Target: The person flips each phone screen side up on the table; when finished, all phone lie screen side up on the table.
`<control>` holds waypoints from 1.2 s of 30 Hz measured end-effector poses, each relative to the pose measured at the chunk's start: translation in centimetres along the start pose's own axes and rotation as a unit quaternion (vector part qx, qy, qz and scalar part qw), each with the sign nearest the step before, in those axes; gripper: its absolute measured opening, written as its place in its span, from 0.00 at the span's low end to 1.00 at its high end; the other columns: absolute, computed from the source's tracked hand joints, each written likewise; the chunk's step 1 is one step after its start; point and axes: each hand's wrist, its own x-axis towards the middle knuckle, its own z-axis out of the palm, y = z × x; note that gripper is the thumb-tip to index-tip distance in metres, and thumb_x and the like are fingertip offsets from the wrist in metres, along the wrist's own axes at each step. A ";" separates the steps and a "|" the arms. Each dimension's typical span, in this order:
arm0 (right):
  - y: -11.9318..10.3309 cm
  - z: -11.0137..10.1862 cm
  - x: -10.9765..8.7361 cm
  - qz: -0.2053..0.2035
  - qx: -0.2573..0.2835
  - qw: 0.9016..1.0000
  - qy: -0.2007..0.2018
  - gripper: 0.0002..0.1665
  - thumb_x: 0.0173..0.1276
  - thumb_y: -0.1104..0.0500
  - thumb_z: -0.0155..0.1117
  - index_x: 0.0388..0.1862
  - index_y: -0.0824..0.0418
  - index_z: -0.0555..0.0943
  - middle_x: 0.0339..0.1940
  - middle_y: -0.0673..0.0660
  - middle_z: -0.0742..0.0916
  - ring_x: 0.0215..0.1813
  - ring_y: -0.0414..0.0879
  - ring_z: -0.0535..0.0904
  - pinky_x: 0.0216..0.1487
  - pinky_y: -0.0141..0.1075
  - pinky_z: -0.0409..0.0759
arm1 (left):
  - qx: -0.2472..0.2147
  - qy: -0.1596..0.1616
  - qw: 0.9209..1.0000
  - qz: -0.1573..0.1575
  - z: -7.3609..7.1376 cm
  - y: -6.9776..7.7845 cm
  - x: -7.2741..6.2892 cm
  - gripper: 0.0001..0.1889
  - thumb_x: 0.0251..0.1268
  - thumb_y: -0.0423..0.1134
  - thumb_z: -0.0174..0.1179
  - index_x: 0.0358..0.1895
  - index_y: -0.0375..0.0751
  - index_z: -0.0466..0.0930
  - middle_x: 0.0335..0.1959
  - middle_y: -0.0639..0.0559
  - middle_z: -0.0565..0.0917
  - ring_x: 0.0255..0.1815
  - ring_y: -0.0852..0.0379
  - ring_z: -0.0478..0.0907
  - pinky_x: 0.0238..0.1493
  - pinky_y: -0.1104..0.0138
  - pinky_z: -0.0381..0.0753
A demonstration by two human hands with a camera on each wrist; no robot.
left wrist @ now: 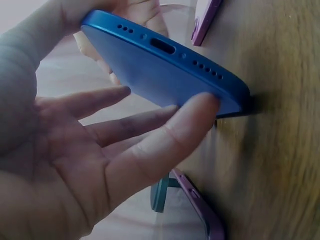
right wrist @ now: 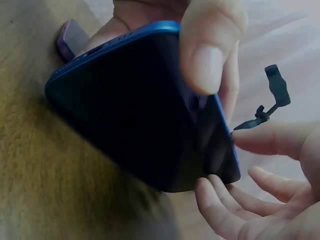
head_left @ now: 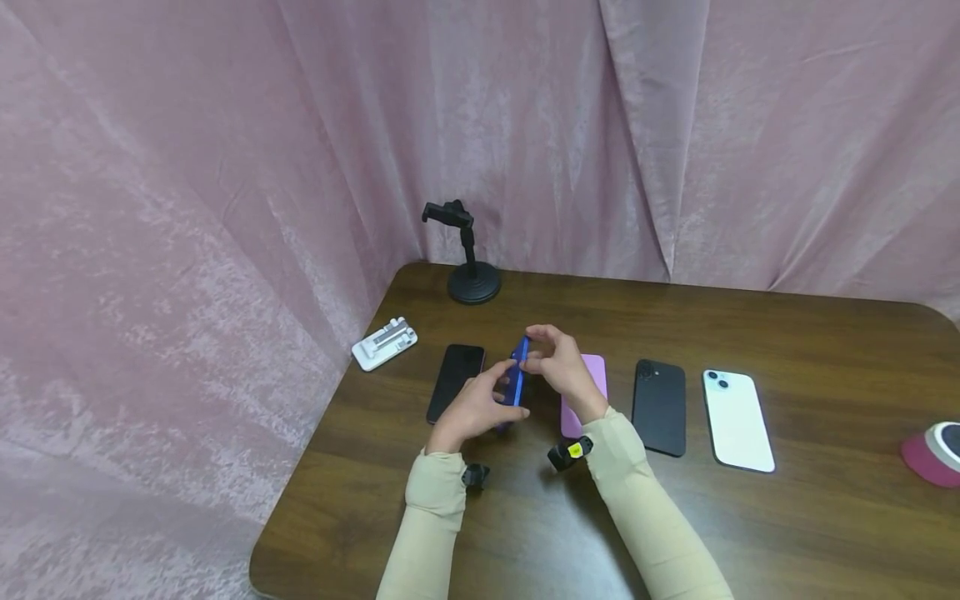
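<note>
A blue smartphone (head_left: pixel 517 377) is tilted up on its edge between both hands, its dark screen (right wrist: pixel 125 115) towards the right and its light blue back (left wrist: pixel 145 75) towards the left. My left hand (head_left: pixel 474 407) grips it from the left, one fingertip curled over the edge onto the screen, the thumb by the back near the port end. At the far end my right hand (head_left: pixel 558 362) pinches the phone, thumb and fingertips close to its corner. A dark phone (head_left: pixel 455 382) lies left of the hands; a lilac phone (head_left: pixel 595 379) lies partly under the right forearm.
A black phone (head_left: pixel 660 408) and a white phone (head_left: pixel 738 421) lie to the right. Behind stands a black phone stand (head_left: pixel 474 283). A white folded holder (head_left: pixel 384 343) rests by the table's left edge. Far right sits a pink-and-white round object (head_left: pixel 933 454). Pink curtains (head_left: pixel 540 142) hang behind.
</note>
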 end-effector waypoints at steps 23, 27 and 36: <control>1.9 1.0 -0.5 0.024 -0.002 0.994 -0.104 0.36 0.77 0.59 0.57 0.78 0.68 0.59 0.73 0.70 0.69 0.70 0.63 0.69 0.68 0.55 0.69 | -0.117 -0.027 0.992 0.023 -1.5 -1.7 -1.1 0.39 0.69 0.30 0.63 0.80 0.41 0.55 0.65 0.30 0.73 0.47 0.46 0.84 0.35 0.59 0.86; 2.3 1.0 -0.5 0.004 -0.039 0.992 -0.122 0.40 0.74 0.64 0.59 0.78 0.73 0.55 0.73 0.73 0.68 0.72 0.67 0.67 0.70 0.57 0.65 | -0.131 -0.028 0.991 0.022 -1.6 -2.1 -1.1 0.37 0.70 0.27 0.60 0.80 0.42 0.56 0.63 0.29 0.74 0.49 0.43 0.83 0.35 0.58 0.86; 2.1 1.6 0.0 -0.010 -0.097 0.990 -0.100 0.50 0.58 0.70 0.72 0.76 0.73 0.59 0.69 0.75 0.72 0.68 0.69 0.71 0.66 0.58 0.70 | -0.155 -0.018 0.987 0.039 -1.7 -2.1 -1.2 0.37 0.69 0.22 0.55 0.79 0.33 0.53 0.61 0.27 0.73 0.51 0.33 0.80 0.35 0.58 0.87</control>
